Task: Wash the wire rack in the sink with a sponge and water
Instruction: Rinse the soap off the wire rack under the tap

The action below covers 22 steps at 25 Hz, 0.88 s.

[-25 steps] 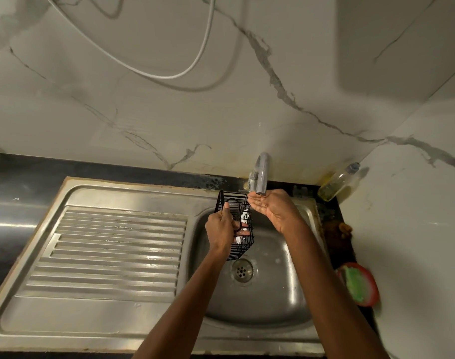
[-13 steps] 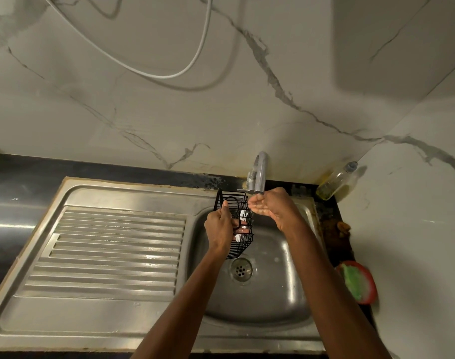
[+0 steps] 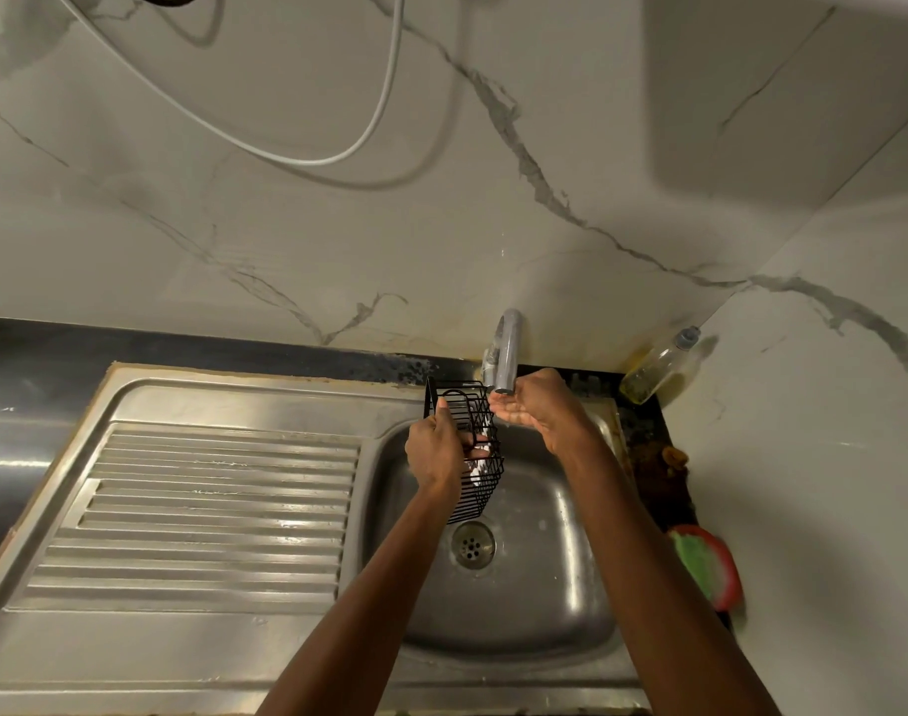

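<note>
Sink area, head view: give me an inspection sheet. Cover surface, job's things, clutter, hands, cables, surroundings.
Surface: steel sink with a ribbed drainboard on its left, set in a dark counter.
Job's things: black wire rack held above the basin, near the drain; tap behind it; green and pink sponge on the counter edge at right, untouched.
Clutter: clear bottle leaning in the corner; a brown object beside the basin, too dark to identify.
Hands: left hand grips the rack; right hand cupped under the spout, holding nothing.
Cables: white cable looping across the wall.
Surroundings: marble-patterned wall.
</note>
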{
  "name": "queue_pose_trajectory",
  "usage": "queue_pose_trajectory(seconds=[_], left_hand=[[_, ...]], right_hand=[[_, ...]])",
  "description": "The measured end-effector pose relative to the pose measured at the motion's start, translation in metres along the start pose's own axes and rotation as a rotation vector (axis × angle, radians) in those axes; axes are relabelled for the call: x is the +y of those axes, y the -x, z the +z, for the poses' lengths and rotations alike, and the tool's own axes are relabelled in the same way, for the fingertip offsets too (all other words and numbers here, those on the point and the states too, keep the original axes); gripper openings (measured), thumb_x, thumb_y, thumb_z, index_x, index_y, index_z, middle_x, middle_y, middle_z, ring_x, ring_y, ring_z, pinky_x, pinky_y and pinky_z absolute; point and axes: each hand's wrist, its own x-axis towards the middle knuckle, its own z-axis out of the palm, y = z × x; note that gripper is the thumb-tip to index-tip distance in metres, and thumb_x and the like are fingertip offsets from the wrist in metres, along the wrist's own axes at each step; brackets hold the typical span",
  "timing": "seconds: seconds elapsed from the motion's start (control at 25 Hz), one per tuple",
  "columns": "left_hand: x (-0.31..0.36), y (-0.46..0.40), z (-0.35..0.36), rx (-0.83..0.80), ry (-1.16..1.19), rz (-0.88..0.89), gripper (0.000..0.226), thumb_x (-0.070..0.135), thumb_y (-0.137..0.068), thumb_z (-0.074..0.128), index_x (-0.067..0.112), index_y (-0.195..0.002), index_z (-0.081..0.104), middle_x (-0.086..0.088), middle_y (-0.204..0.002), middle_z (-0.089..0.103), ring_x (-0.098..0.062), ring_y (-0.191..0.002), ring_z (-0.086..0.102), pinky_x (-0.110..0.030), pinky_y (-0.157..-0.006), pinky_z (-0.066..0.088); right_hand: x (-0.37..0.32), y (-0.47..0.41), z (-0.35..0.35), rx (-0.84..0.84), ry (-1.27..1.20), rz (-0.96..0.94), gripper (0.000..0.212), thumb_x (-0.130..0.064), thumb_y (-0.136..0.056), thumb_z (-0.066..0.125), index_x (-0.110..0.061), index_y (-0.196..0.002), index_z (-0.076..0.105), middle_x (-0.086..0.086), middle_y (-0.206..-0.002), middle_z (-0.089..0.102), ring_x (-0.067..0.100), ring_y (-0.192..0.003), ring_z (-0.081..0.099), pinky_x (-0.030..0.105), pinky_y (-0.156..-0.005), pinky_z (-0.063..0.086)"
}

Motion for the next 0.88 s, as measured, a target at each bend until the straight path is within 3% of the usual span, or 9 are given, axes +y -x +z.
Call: queue_pose_trajectory(seconds=[0.2,0.36,0.56,0.76,0.88], left_hand=[[0.004,0.006,0.009,0.090,0.014,-0.046,0.055,0.051,-0.107,0.042,0.018,-0.067,0.062,-0.001,-0.060,0.073,-0.026,-0.068,0.076,-0.049,-0.085,0.060],[-0.002,-0.002,0.011,0.078,0.062,-0.080,0.062,0.065,-0.096,0.037,0.016,-0.072,0.067,-0.001,-0.064,0.076,-0.029,-0.071,0.076,-0.055,-0.083,0.061],[0.010,0.006,0.015,0.097,0.114,-0.066,0.058,0.043,-0.108,0.042,0.012,-0.065,0.064,-0.003,-0.058,0.073,-0.030,-0.067,0.075,-0.053,-0.082,0.062],[0.008,0.000,0.016,0.078,0.141,-0.116,0.055,0.045,-0.109,0.040,0.014,-0.072,0.067,-0.004,-0.061,0.075,-0.029,-0.066,0.076,-0.054,-0.083,0.062],[0.013,0.000,0.020,0.090,0.180,-0.167,0.057,0.043,-0.111,0.039,0.002,-0.084,0.069,-0.009,-0.065,0.074,-0.021,-0.054,0.073,-0.048,-0.075,0.064]], right_hand=[[-0.001,-0.001,-0.001,-0.011,-0.004,-0.019,0.026,-0.001,-0.099,0.051,0.011,-0.116,0.065,0.021,-0.092,0.076,0.027,-0.086,0.077,0.031,-0.074,0.063],[-0.001,-0.002,0.001,-0.035,0.001,-0.003,0.029,-0.002,-0.100,0.047,0.013,-0.119,0.063,0.024,-0.091,0.075,0.031,-0.086,0.076,0.035,-0.076,0.063],[-0.005,-0.001,-0.001,-0.056,0.017,0.018,0.029,0.001,-0.100,0.043,0.013,-0.119,0.061,0.026,-0.097,0.074,0.032,-0.088,0.075,0.034,-0.077,0.063],[-0.004,0.002,-0.004,-0.054,0.068,0.015,0.028,0.001,-0.099,0.045,0.012,-0.116,0.063,0.025,-0.097,0.074,0.034,-0.094,0.074,0.040,-0.087,0.061],[-0.005,0.004,-0.007,-0.051,0.067,0.034,0.030,-0.001,-0.102,0.041,0.011,-0.118,0.063,0.025,-0.099,0.074,0.032,-0.095,0.073,0.040,-0.088,0.060]])
